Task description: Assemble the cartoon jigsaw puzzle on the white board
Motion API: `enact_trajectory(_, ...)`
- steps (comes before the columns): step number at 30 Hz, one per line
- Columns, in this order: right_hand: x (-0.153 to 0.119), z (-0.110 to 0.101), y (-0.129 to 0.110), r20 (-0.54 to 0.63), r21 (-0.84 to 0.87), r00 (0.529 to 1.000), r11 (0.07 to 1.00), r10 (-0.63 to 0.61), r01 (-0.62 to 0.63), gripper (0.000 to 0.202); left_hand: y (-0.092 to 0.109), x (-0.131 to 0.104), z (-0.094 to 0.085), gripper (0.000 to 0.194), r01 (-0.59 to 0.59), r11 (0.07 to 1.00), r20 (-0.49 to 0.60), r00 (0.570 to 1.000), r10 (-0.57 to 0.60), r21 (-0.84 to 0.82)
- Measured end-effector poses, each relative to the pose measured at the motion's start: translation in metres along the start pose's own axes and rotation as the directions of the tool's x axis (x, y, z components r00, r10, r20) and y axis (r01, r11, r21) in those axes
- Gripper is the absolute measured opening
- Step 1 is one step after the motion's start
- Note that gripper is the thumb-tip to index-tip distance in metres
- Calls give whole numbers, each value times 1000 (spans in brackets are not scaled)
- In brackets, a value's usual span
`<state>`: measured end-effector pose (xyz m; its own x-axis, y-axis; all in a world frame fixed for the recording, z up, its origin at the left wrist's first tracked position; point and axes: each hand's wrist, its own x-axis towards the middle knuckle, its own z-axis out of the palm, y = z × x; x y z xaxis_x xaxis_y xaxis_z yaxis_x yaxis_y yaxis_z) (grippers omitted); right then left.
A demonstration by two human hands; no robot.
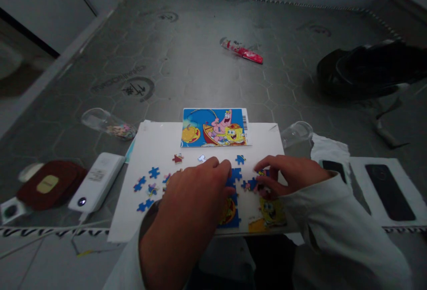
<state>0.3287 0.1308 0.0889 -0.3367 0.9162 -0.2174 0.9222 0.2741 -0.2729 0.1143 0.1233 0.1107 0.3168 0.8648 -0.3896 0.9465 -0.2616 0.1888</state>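
My left hand (200, 187) reaches across the white board (130, 219), its fingers curled down over a partly joined blue puzzle section (235, 219) with a burger on it. What its fingertips hold, if anything, is hidden. My right hand (287, 174) is bent over small pieces at the board's right, thumb and fingers around a dark puzzle piece (263, 173). Below it lies a joined yellow section (269, 212) showing a cartoon face. Loose blue pieces (154, 172) are scattered at the left. The picture card (213, 127) lies flat at the board's back edge.
Left of the board are a clear cup (108, 123) on its side, a white power bank (97, 183) and a brown case (51, 184). At the right are another clear cup (296, 133) and a phone box (388, 190). A red packet (242, 51) lies farther back.
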Motion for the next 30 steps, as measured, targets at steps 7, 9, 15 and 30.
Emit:
enact_trajectory(7, -4, 0, 4, -10, 27, 999, 999, 40, -39, 10, 3, 0, 1, 12, -27, 999, 64, 998, 28, -24)
enact_trajectory(9, -4, 1, 4, 0, 28, 999, 998, 53, -53, 11, 1, 1, 3, 10, -22, 999, 78, 997, 25, -32)
enact_trajectory(15, -6, 0, 3, 36, 18, 994, 994, 103, -104, 11, -1, 2, 5, 10, 1, 998, 97, 995, 5, -62)
enact_trajectory(30, -4, 3, 13, 123, 77, 982, 985, 143, -153, 12, -2, 6, 5, 9, 29, 999, 117, 993, -27, -14)
